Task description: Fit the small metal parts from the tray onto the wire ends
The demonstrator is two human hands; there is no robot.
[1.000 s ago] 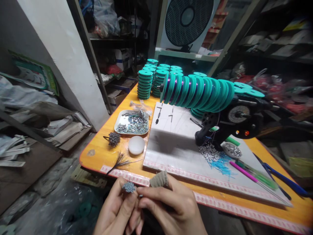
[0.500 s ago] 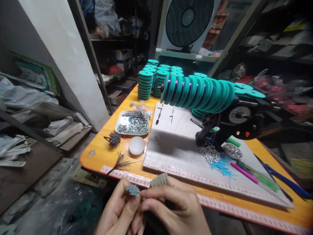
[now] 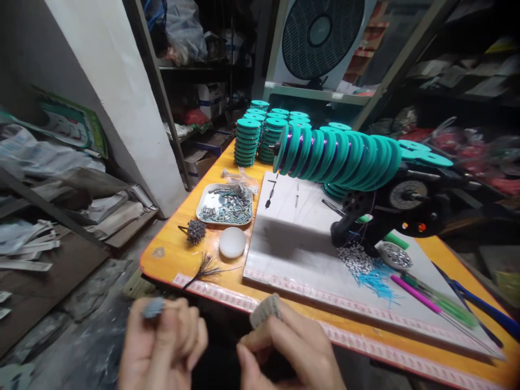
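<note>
My left hand (image 3: 162, 346) is low in front of the orange table (image 3: 179, 254), fingers closed round a small grey bundle of thin metal pieces (image 3: 153, 307) that sticks out at the top; the hand is blurred. My right hand (image 3: 288, 346) is beside it, apart from it, fingers curled, with a ribbed brown sleeve (image 3: 265, 311) over one fingertip. What the right fingers pinch, if anything, I cannot make out. A similar grey bundle (image 3: 195, 232) and a splayed dark tuft of wires (image 3: 207, 266) lie on the table near its front edge.
A white board (image 3: 300, 244) carries a black winding machine (image 3: 390, 211) with a row of teal spools (image 3: 337, 154). Stacks of teal spools (image 3: 247, 141), a tray of small metal parts (image 3: 226, 205), a white disc (image 3: 232, 241), blue slivers (image 3: 374, 273) and pens (image 3: 430, 300) are around. A fan (image 3: 320, 38) stands behind.
My left hand has pulled away to the left with the grey bundle, so the hands no longer touch. The view has shifted slightly.
</note>
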